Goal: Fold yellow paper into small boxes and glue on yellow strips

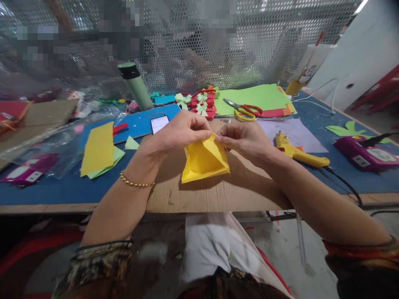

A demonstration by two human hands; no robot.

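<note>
Between both hands is a folded yellow paper pouch (204, 160), its wide side facing me and its narrow end pinched at the top. My left hand (181, 131) is closed on the upper left of the pouch, thumb and fingers pressed together. On the upper right, my right hand (245, 137) pinches the paper near the same peak. The pouch hangs just over a brown cardboard sheet (174, 195); whether its lower edge touches the cardboard I cannot tell. Fingertips hide part of the folded top.
Right of the hands lie a yellow glue gun (299, 155) and scissors (245, 110) on green paper (264, 97). Red paper pieces with pale bows (202, 104) sit behind. Leftward are a phone (158, 123), yellow paper (98, 149) and a green bottle (137, 87). A purple power socket (366, 153) stands far right.
</note>
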